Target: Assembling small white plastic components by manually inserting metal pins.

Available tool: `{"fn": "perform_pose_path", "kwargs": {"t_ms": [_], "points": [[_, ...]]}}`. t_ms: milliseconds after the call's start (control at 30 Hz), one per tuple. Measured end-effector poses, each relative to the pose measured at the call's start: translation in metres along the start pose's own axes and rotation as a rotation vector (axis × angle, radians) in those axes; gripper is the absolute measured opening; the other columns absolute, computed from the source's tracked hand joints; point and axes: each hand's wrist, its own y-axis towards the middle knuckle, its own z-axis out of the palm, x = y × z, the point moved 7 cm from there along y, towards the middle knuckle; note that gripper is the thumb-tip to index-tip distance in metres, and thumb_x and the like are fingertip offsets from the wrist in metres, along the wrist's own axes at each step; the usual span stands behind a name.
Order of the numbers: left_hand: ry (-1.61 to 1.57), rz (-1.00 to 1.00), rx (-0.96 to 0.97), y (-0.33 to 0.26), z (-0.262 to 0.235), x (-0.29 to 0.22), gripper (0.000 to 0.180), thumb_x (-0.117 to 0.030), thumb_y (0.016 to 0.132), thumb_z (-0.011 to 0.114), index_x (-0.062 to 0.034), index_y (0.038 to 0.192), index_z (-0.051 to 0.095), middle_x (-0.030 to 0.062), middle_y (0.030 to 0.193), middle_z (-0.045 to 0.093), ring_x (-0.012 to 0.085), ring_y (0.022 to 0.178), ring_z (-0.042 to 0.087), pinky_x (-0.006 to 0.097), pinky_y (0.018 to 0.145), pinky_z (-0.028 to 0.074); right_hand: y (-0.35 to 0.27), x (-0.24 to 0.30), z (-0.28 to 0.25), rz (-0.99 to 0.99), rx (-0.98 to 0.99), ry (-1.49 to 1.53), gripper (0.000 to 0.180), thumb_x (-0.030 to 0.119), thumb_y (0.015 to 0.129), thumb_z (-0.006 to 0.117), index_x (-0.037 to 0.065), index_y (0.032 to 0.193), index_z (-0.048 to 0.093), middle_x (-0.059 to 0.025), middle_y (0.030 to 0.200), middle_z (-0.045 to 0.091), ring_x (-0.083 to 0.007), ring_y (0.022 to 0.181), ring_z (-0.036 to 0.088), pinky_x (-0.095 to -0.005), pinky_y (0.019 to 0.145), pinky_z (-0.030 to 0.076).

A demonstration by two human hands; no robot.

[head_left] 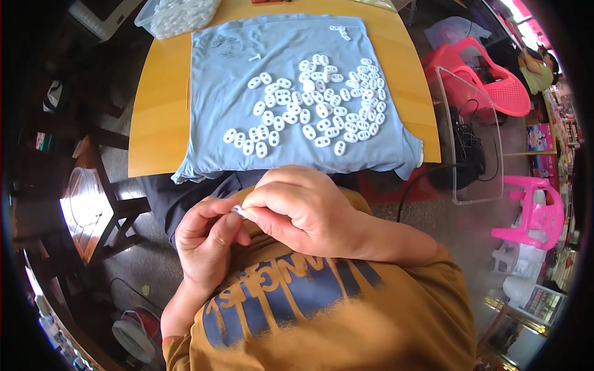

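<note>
In front of my body, both hands meet at a small white plastic piece (237, 209). My left hand (207, 240) is closed, with the piece pinched between thumb and fingertip. My right hand (303, 210) is closed too, its thumb and forefinger pressed together against the piece's right end. Whatever lies between those right fingertips is hidden. Beyond my hands, many white oval plastic pieces (322, 111), most with dark openings in their faces, lie scattered over a light blue cloth (210, 117). Small thin dark bits (226, 44) form a loose group at the cloth's far left.
Under the cloth is a yellow wooden table (158, 117). A clear tub (145, 15) with a bag of white pieces (182, 17) stands at its far left corner. To the right are a clear plastic panel (476, 179), a red chair (504, 93) and a pink chair (538, 213). Another person (538, 71) sits far right.
</note>
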Motion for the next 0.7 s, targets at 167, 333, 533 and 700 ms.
{"fn": "perform_pose_path", "kwargs": {"t_ms": [167,333,533,700], "points": [[-0.091,-0.159,-0.019,0.004,0.004,0.013,0.015,0.0,0.083,0.056,0.0016,0.098,0.057,0.0084,0.087,0.06,0.0104,0.061,0.054,0.02,0.057,0.045,-0.005,-0.01,-0.004,0.113,0.068,0.007,0.011,0.005,0.075,0.065,0.002,0.083,0.059,-0.0082,0.072,0.057,-0.022,0.063,0.056,-0.0304,0.055,0.044],[-0.192,-0.204,-0.051,0.008,0.003,0.013,0.017,-0.001,0.083,0.056,0.0007,0.1,0.057,0.009,0.085,0.062,0.0108,0.059,0.053,0.019,0.057,0.044,-0.013,-0.02,-0.043,0.182,0.008,-0.204,0.01,0.003,0.075,0.064,0.0,0.084,0.06,-0.0087,0.074,0.058,-0.0201,0.064,0.056,-0.0278,0.057,0.043],[-0.256,-0.24,-0.066,0.012,0.0,0.014,0.016,0.0,0.083,0.054,0.0005,0.099,0.057,0.0087,0.084,0.062,0.0111,0.058,0.053,0.02,0.056,0.044,-0.05,-0.038,-0.095,0.202,-0.197,-0.653,0.012,0.001,0.071,0.064,0.004,0.082,0.06,-0.0089,0.076,0.058,-0.0261,0.069,0.056,-0.0341,0.06,0.045],[-0.249,-0.257,-0.063,0.012,0.003,0.013,0.015,-0.001,0.083,0.054,0.0005,0.098,0.057,0.008,0.083,0.061,0.0111,0.058,0.052,0.02,0.055,0.044,-0.058,-0.041,-0.083,0.105,-0.098,-0.843,0.021,0.004,0.069,0.065,0.004,0.089,0.059,-0.0072,0.08,0.052,-0.0248,0.072,0.051,-0.0343,0.063,0.043]]}}
